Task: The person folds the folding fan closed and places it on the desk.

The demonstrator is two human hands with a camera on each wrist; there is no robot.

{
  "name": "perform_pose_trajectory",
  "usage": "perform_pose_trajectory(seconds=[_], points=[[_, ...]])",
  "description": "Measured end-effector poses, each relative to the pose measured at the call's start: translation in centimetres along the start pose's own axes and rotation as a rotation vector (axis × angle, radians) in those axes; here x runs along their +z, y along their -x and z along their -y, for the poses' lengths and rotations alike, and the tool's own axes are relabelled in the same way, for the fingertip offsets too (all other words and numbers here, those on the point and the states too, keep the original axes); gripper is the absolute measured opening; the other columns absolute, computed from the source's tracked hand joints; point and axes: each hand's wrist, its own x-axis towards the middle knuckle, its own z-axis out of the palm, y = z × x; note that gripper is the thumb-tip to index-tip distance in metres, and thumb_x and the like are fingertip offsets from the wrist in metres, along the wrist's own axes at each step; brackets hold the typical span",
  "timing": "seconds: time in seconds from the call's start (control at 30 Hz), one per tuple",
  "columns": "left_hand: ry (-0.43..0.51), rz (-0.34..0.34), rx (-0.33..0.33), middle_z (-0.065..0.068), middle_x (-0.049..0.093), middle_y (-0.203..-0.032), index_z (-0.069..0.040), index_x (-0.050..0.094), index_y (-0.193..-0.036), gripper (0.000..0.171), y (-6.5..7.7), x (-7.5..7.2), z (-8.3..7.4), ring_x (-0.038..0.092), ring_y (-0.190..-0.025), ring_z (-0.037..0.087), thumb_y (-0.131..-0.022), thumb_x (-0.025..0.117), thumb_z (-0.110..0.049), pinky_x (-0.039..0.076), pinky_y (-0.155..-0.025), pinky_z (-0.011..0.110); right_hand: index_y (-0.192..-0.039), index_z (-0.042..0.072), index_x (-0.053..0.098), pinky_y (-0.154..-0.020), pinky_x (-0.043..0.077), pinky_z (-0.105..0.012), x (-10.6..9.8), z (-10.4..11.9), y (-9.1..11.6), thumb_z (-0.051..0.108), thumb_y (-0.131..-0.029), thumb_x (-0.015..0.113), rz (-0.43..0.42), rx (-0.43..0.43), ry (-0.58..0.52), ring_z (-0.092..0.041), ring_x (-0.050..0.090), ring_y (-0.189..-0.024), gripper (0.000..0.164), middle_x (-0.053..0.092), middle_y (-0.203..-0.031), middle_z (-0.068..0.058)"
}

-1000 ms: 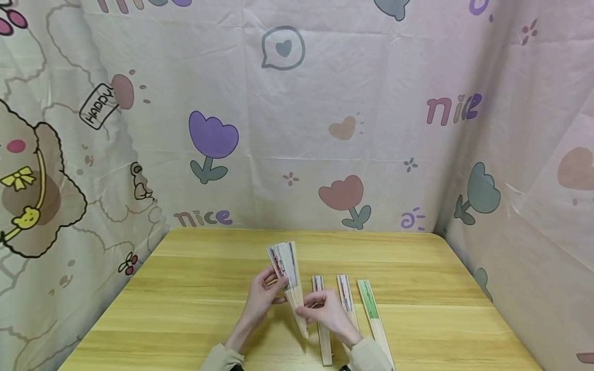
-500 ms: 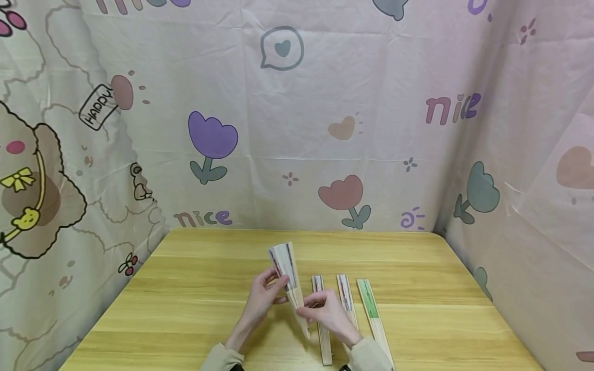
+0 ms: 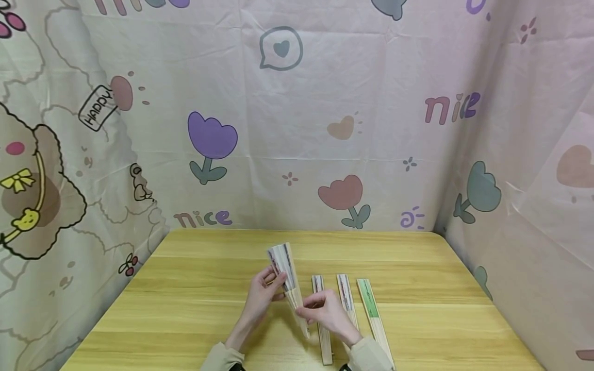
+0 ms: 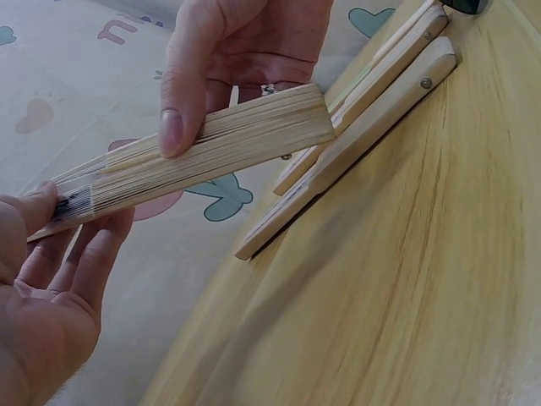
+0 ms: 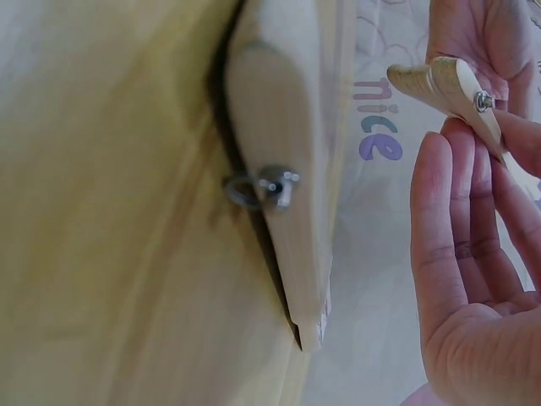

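Observation:
A folding fan (image 3: 284,263), mostly folded with its leaf a little spread, is held tilted above the table. My left hand (image 3: 261,294) grips its paper part, thumb on the near face. Lower down, my right hand (image 3: 328,312) pinches the bare wooden ribs. The left wrist view shows the stacked ribs of the held fan (image 4: 220,152) between the two hands. Its riveted end (image 5: 444,85) stands clear of the right fingers in the right wrist view. Three folded fans lie to the right: one white-leafed (image 3: 326,342), another white-leafed (image 3: 345,292), and one green (image 3: 368,300).
The wood-grain table (image 3: 185,309) has a printed cloth (image 3: 278,113) hanging behind it and at both sides. The nearest lying fan (image 5: 275,127) has a metal ring at its rivet. My right forearm partly covers the middle lying fan.
The upper end of the held fan has narrowed slightly and shifted a little left, with less red print showing. Both hands keep nearly the same hold. The lying fans have not moved.

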Motion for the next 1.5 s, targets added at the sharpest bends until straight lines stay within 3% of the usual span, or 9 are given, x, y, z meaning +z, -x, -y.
perform_pose_trajectory(seconds=[0.23,0.37,0.63,0.87,1.03,1.33,1.5], points=[[0.031,-0.025,-0.025,0.022,0.074,-0.113,0.01,0.055,-0.129,0.038,-0.12,-0.05,-0.12,0.072,-0.082,0.01,-0.096,0.065,-0.007,0.068,-0.072,0.028,-0.097,-0.008,0.075,-0.059,0.067,-0.042,-0.11,-0.07,0.1,0.008,-0.086,0.076,0.024,-0.001,0.005,-0.004,0.062,-0.059,0.019,0.073,-0.087,-0.029],[0.044,-0.052,-0.027,0.016,0.077,-0.105,0.011,0.057,-0.127,0.037,-0.12,0.0,-0.1,0.072,-0.079,0.009,-0.095,0.067,-0.005,0.068,-0.068,0.027,-0.097,-0.005,0.076,-0.059,0.068,-0.031,-0.09,-0.14,0.08,0.01,-0.086,0.076,0.033,0.02,0.022,-0.006,0.064,-0.061,0.018,0.074,-0.087,-0.025],[0.082,-0.066,-0.027,-0.008,0.076,-0.082,0.014,0.059,-0.12,0.035,-0.09,0.03,-0.11,0.072,-0.076,0.008,-0.091,0.071,-0.002,0.066,-0.063,0.025,-0.098,-0.007,0.075,-0.063,0.069,-0.032,0.08,0.12,0.23,0.008,-0.088,0.075,0.055,0.052,-0.005,-0.009,0.066,-0.066,0.018,0.073,-0.09,-0.026],[0.078,-0.049,-0.035,0.003,0.078,-0.09,0.014,0.06,-0.121,0.036,-0.17,-0.02,-0.09,0.073,-0.078,0.009,-0.092,0.072,-0.005,0.068,-0.066,0.027,-0.097,-0.007,0.075,-0.062,0.067,-0.026,0.02,0.13,0.27,0.009,-0.087,0.075,0.065,0.042,0.016,-0.007,0.066,-0.065,0.018,0.073,-0.09,-0.023],[0.069,-0.048,-0.034,0.014,0.078,-0.1,0.013,0.059,-0.123,0.037,-0.25,-0.03,-0.01,0.074,-0.08,0.01,-0.094,0.07,-0.007,0.067,-0.067,0.025,-0.095,-0.008,0.074,-0.06,0.068,-0.031,0.02,0.14,0.27,0.007,-0.085,0.076,0.068,0.027,0.007,-0.007,0.066,-0.063,0.018,0.072,-0.087,-0.026],[0.083,-0.052,-0.039,0.005,0.079,-0.096,0.013,0.056,-0.128,0.04,-0.26,-0.06,0.13,0.073,-0.078,0.008,-0.095,0.067,-0.007,0.066,-0.062,0.021,-0.093,-0.008,0.075,-0.06,0.068,-0.031,0.17,-0.15,0.25,0.002,-0.082,0.078,0.072,0.029,-0.003,-0.007,0.065,-0.062,0.015,0.072,-0.083,-0.028],[0.089,-0.032,-0.031,0.005,0.079,-0.095,0.013,0.055,-0.129,0.041,-0.2,-0.06,0.06,0.073,-0.078,0.008,-0.095,0.068,-0.007,0.065,-0.061,0.02,-0.087,-0.008,0.075,-0.058,0.068,-0.036,0.14,-0.18,0.29,0.003,-0.082,0.079,0.07,0.024,0.02,-0.007,0.064,-0.059,0.013,0.072,-0.081,-0.027]])
